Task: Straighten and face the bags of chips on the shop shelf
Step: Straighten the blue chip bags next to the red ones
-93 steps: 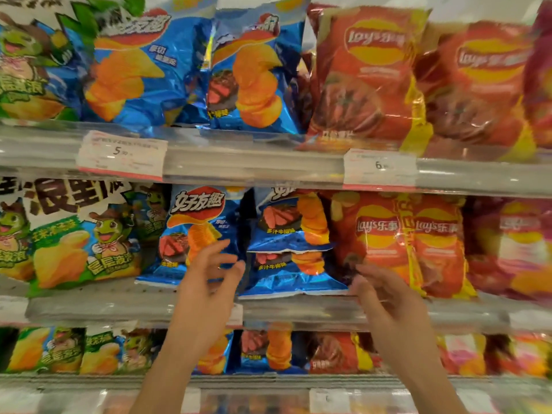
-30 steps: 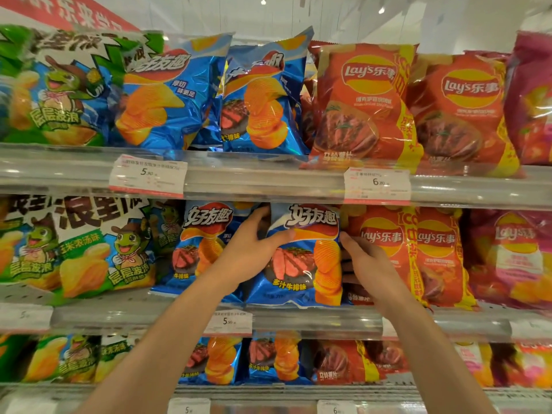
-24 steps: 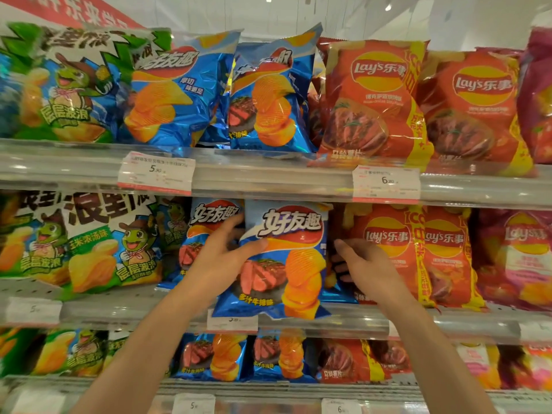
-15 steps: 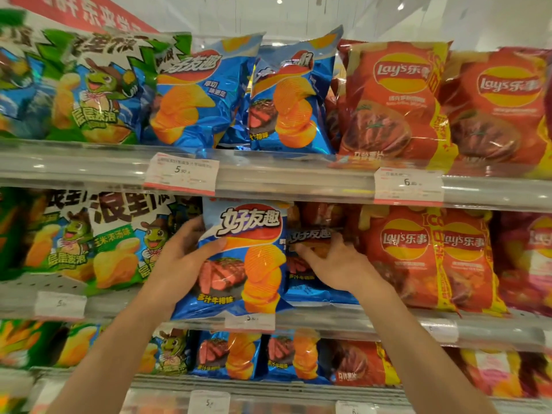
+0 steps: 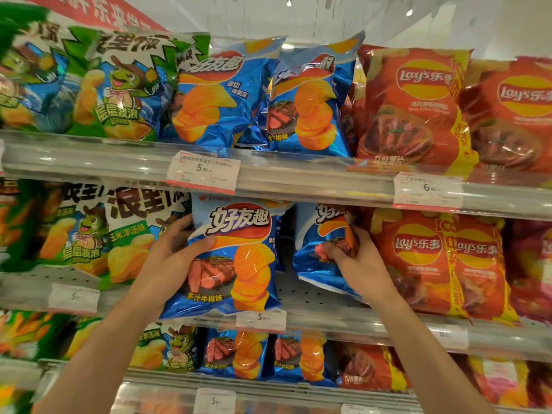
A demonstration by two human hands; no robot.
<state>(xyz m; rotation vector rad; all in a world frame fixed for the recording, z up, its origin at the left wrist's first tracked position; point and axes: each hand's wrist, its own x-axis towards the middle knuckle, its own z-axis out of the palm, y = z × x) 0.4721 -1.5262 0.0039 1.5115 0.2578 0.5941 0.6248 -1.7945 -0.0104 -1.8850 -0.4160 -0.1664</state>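
Blue chip bag (image 5: 230,258) gripped by left hand (image 5: 167,258), second blue bag (image 5: 316,249) pinched by right hand (image 5: 355,261)

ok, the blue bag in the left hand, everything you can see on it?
The blue bag is glossy foil, printed with a red logo oval, ridged orange chips and sliced steak. It faces front, roughly upright, at the front edge of the middle shelf, its bottom overhanging the rail. The left hand grips its left edge, thumb across the front.

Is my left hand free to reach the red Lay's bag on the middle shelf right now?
Probably not. The left hand grips a blue bag, and the right hand with its own bag lies between it and the Lay's bag.
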